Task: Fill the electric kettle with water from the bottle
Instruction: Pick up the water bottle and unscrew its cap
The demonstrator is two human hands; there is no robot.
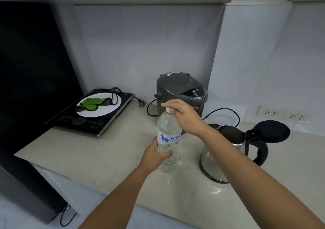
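A: Where is the bottle (pixel 168 141)?

B: It stands upright on the counter (pixel 98 156), just left of the kettle (pixel 226 151). The left hand (pixel 154 155) is wrapped around its lower half, below the blue label.

A: And the right hand (pixel 182 116)?

B: It comes down over the top, fingers pinched around the white cap (pixel 169 109).

A: What about the kettle?

B: It is steel with a black handle, and its lid (pixel 271 131) is flipped open to the right, so the mouth shows. The right forearm crosses in front of it.

A: Anything behind?

B: A grey hot-water pot (pixel 179 95) stands against the wall, right behind the bottle. Farther left is a black cooktop (pixel 91 121) with a white plate (pixel 105 110) and a green cloth (pixel 92 103) on it.
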